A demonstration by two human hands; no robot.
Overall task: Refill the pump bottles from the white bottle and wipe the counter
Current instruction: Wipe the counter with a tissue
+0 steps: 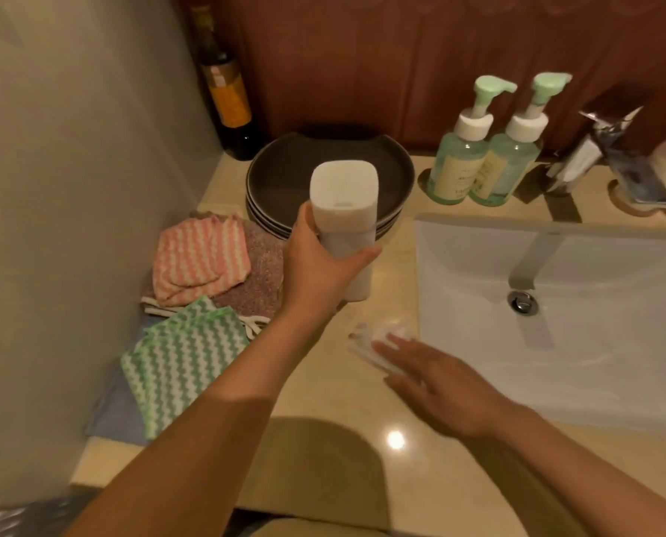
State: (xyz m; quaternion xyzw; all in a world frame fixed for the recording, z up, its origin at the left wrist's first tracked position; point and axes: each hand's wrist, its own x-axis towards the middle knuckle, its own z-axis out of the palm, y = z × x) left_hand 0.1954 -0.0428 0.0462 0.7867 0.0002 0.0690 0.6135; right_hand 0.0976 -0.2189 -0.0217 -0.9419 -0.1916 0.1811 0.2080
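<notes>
**Beige stone, white bottle in the left grip**

Beige polished surface (323, 381) across the lower view, with a white sink (595, 362) sunk into its right side and a metal faucet (533, 257) reaching over the basin. Beyond the sink's left edge, a stack of dark round plates (277, 176) against the wooden back wall. Left of the plates, along the side wall, a heap of cloths: pink-striped cloth (199, 261) on a brown cloth (261, 281), green-striped cloth (180, 366) nearer, over a blue cloth (110, 412). In front of the plates, the white bottle (346, 211), upright, grasped round its middle by the left grip (319, 265); base at or just above the surface, cannot tell which. Behind the sink's back rim, left pump bottle (459, 164) and right pump bottle (513, 164), side by side and touching, green pump heads on. Tall dark bottle (226, 102) with a yellow label in the back corner. Smallest, just beside the sink's left edge: a crumpled white wipe (381, 343), blurred, under the straight fingers of the right grip (439, 385), released and laid flat.
</notes>
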